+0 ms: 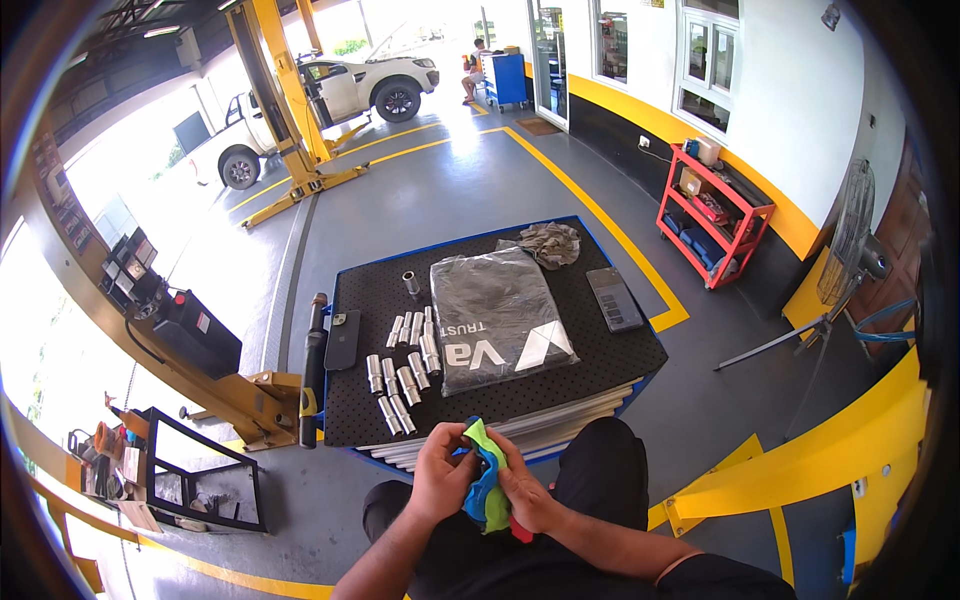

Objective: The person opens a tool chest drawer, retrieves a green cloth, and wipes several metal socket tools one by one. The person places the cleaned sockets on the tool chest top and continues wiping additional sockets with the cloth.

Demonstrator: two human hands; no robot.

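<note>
In front of my lap, my left hand [441, 472] and my right hand [527, 493] are both closed on a crumpled cloth [486, 492] of green and blue, with a bit of red below. Whether anything is wrapped inside the cloth is hidden. Just beyond them, the black perforated mat [380, 285] covers a cart top. Several chrome sockets [408, 381] lie in rows on its left part, and a single socket [411, 283] sits farther back. Beside them a dark plastic bag [490, 300] with white print lies flat.
A phone [343, 340] lies at the mat's left edge, a dark flat device [613, 298] at its right, a grey rag [545, 243] at the back. A red tool trolley [713, 215], a fan [853, 235], a yellow lift post [275, 90] and a white pickup [350, 90] stand around.
</note>
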